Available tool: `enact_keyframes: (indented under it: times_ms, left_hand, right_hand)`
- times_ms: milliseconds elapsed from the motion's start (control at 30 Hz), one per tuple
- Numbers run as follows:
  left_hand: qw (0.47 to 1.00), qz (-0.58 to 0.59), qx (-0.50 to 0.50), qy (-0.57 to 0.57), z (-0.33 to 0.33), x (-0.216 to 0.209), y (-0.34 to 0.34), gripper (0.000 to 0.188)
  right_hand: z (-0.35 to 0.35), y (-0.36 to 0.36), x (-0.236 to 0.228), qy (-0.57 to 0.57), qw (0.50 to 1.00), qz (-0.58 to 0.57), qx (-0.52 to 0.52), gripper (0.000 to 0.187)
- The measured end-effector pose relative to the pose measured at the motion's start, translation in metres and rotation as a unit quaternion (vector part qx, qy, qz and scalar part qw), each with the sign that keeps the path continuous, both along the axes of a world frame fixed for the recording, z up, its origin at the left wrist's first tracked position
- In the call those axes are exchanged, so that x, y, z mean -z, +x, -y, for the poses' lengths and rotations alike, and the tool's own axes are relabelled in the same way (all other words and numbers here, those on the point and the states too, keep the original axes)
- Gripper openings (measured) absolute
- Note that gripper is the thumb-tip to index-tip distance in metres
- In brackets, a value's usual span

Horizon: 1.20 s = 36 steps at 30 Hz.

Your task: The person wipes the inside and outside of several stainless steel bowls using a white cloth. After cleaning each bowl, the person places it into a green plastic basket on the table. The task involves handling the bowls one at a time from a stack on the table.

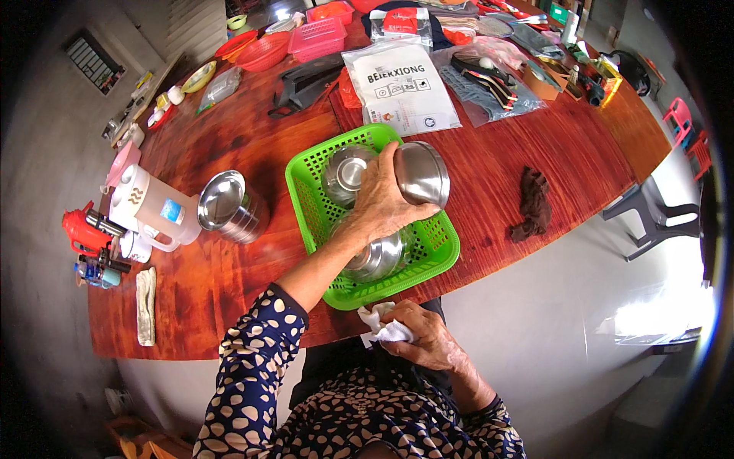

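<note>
My left hand reaches over a green plastic basket and grips a shiny stainless steel bowl between thumb and fingers, at the basket's right side. Inside the basket lie another round steel bowl, partly behind my fingers, and shiny bowls below my wrist. Closer to my body, just past the table's front edge, my right hand is closed round a crumpled white cloth. To the left of the basket stands a stack of steel bowls.
The reddish wooden table holds a plastic jug and a red thermos at left. A dark brown cloth lies at right, a folded pale cloth at front left. Packages and pink baskets fill the far side.
</note>
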<state>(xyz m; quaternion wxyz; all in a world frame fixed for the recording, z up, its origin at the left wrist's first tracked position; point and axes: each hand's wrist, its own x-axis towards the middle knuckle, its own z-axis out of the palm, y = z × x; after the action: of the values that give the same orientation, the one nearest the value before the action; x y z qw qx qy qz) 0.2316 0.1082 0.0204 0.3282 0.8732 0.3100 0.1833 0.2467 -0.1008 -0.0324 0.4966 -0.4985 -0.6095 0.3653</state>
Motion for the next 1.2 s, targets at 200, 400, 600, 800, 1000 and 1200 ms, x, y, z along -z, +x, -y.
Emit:
enact_keyframes:
  times_ms: [200, 400, 600, 800, 1000, 1200]
  left_hand:
    - [0.998, 0.021, 0.000, 0.051, -0.002, 0.008, -0.002, 0.113]
    - [0.998, 0.048, -0.003, 0.028, -0.005, 0.012, -0.003, 0.114]
    - [0.982, 0.146, 0.005, 0.117, 0.005, -0.011, -0.004, 0.105]
    - [0.970, 0.049, -0.063, 0.228, -0.011, -0.039, -0.015, 0.095]
    - [0.943, -0.123, -0.099, 0.294, -0.013, -0.028, -0.011, 0.093]
    - [0.925, -0.255, -0.082, 0.270, -0.021, -0.022, 0.002, 0.092]
  right_hand:
    - [-0.002, -0.007, -0.004, 0.029, 0.999, -0.004, 0.022, 0.035]
    - [-0.002, -0.012, -0.014, 0.023, 0.999, -0.006, 0.035, 0.032]
    - [-0.001, -0.014, -0.009, 0.031, 0.999, -0.005, 0.042, 0.031]
    - [0.000, -0.011, -0.009, 0.001, 1.000, -0.008, 0.003, 0.035]
    - [-0.001, -0.014, 0.000, 0.031, 0.999, -0.021, 0.007, 0.036]
    - [0.001, -0.010, 0.002, 0.035, 0.999, -0.030, 0.022, 0.037]
